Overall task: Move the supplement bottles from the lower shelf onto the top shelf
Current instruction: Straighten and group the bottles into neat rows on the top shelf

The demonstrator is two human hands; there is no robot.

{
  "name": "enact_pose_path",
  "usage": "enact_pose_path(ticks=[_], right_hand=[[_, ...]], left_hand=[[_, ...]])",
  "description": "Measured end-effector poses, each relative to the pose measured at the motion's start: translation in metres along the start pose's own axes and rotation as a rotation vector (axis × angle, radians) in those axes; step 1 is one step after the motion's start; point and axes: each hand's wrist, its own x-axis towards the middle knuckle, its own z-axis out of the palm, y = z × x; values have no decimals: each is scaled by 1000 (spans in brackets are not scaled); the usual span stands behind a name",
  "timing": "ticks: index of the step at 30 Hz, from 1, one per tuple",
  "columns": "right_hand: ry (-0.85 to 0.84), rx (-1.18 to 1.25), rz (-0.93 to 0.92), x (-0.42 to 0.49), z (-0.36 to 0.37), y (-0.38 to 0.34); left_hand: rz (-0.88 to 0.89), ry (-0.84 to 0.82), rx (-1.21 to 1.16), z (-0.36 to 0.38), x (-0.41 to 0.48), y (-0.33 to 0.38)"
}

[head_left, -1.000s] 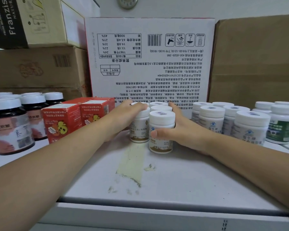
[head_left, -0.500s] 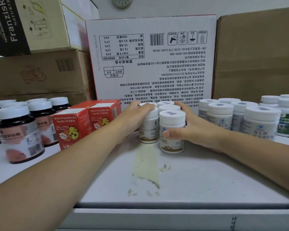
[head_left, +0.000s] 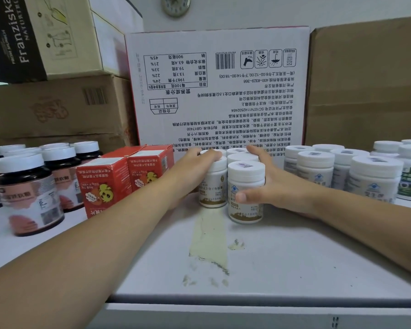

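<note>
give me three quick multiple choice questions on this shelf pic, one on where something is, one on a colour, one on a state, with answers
1. Where do the red boxes stand relative to the small bottles that the left hand and right hand grip?
A. to their left
B. to their right
C. on top of them

2. What colour are the caps of those bottles?
A. green
B. white
C. black

3. How do those bottles stand?
A. on their sides
B. upside down
C. upright, capped

Answers: 1 A, the boxes sit on the left hand's side of the cluster; 2 B, every cap in the cluster is white; 3 C, the caps face up and the bases rest on the shelf.
</note>
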Motion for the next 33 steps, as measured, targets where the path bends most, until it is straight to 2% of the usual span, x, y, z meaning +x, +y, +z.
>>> enact_pose_path(ticks=[16,33], right_hand=[[10,18,-19,-1,-1,4],[55,-26,-20,-5,1,3]], left_hand=[[8,-78,-51,2,-13,11],[8,-58,-21,0,-15,10]])
